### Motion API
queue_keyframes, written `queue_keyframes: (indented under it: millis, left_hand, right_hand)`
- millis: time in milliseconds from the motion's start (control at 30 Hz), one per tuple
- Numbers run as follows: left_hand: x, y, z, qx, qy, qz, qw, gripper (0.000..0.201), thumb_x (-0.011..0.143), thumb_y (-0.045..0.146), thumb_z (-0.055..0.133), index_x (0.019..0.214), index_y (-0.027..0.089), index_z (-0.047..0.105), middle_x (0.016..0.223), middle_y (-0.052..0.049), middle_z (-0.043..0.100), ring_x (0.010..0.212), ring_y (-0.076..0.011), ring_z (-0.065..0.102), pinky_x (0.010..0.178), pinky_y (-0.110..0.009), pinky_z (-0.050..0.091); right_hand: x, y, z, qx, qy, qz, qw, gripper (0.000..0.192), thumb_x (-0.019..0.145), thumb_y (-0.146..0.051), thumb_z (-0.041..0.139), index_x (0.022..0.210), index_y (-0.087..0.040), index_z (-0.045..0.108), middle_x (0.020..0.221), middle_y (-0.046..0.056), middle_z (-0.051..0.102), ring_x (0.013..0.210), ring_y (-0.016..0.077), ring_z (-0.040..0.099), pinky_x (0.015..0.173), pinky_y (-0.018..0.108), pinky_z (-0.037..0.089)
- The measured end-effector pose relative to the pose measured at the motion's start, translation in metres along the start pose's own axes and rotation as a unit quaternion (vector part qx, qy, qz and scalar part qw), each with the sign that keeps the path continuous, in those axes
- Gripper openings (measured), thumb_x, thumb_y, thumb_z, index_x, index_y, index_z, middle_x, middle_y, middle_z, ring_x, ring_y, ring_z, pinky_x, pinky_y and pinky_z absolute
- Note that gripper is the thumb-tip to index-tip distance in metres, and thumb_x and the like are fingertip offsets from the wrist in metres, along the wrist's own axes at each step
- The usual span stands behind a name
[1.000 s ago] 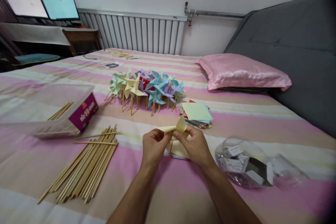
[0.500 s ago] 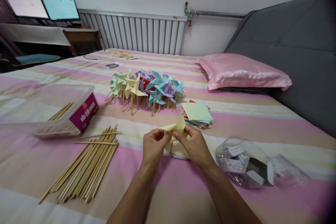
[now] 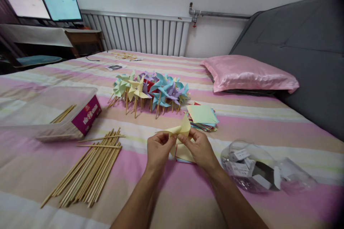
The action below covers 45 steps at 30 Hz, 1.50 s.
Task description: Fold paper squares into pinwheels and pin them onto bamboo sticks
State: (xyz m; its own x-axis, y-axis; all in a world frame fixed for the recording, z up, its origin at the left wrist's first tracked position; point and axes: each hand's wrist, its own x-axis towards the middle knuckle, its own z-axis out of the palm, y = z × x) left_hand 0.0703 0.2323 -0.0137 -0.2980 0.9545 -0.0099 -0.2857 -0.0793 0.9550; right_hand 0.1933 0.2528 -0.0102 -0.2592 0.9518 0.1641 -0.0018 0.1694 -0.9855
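Both thumbs meet near the middle of a pale yellow paper pinwheel (image 3: pixel 185 126), its corners folded inward. My left hand (image 3: pixel 159 150) pinches it from the left, and my right hand (image 3: pixel 200 149) grips it from the right. Whatever lies between the thumb tips is too small to make out. Under the hands is a small stack of square paper (image 3: pixel 184 153), partly covered by my right hand. Beyond it sits a larger pile of coloured paper squares (image 3: pixel 202 115), pale green on top.
Finished pinwheels (image 3: pixel 161 87) on sticks lie grouped ahead. Loose wooden sticks (image 3: pixel 92 171) are at left, beside a clear plastic box (image 3: pixel 86 114) holding more. A clear bag (image 3: pixel 248 166) with small boxes lies at right. A pink pillow (image 3: pixel 249 73) rests against the grey headboard (image 3: pixel 303 46).
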Motion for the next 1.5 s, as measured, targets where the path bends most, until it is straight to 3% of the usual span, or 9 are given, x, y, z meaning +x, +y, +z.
queue_keyframes:
  millis: [767, 1033, 1500]
  left_hand:
    - [-0.0021, 0.0035, 0.003, 0.014, -0.003, 0.003, 1.0, 0.018, 0.057, 0.025, 0.076, 0.06, 0.011, 0.066, 0.053, 0.0, 0.059, 0.049, -0.0081, 0.048, 0.049, -0.019, 0.037]
    - [-0.0024, 0.0076, 0.0035, -0.009, -0.026, -0.026, 0.999, 0.02, 0.057, 0.027, 0.076, 0.063, 0.011, 0.066, 0.057, -0.001, 0.061, 0.051, -0.0091, 0.05, 0.05, -0.019, 0.038]
    - [0.0016, 0.0051, 0.0003, -0.01, -0.019, -0.078, 0.997, 0.016, 0.054, 0.023, 0.074, 0.057, 0.011, 0.063, 0.049, 0.001, 0.057, 0.045, -0.0067, 0.047, 0.046, -0.018, 0.034]
  right_hand:
    - [0.0023, -0.0024, 0.0004, 0.035, -0.003, 0.003, 0.999, 0.033, 0.077, -0.041, 0.061, 0.096, -0.015, 0.064, 0.094, 0.008, 0.069, 0.089, 0.0224, 0.062, 0.081, 0.034, 0.047]
    - [0.002, -0.0003, -0.0006, -0.029, 0.004, -0.022, 0.999, 0.03, 0.081, -0.034, 0.055, 0.104, -0.015, 0.061, 0.103, 0.009, 0.067, 0.095, 0.0222, 0.061, 0.084, 0.035, 0.046]
    - [0.0021, -0.0057, -0.0026, -0.089, 0.012, -0.016, 0.996, 0.023, 0.077, -0.032, 0.059, 0.091, -0.015, 0.065, 0.088, 0.007, 0.069, 0.083, 0.021, 0.063, 0.075, 0.032, 0.048]
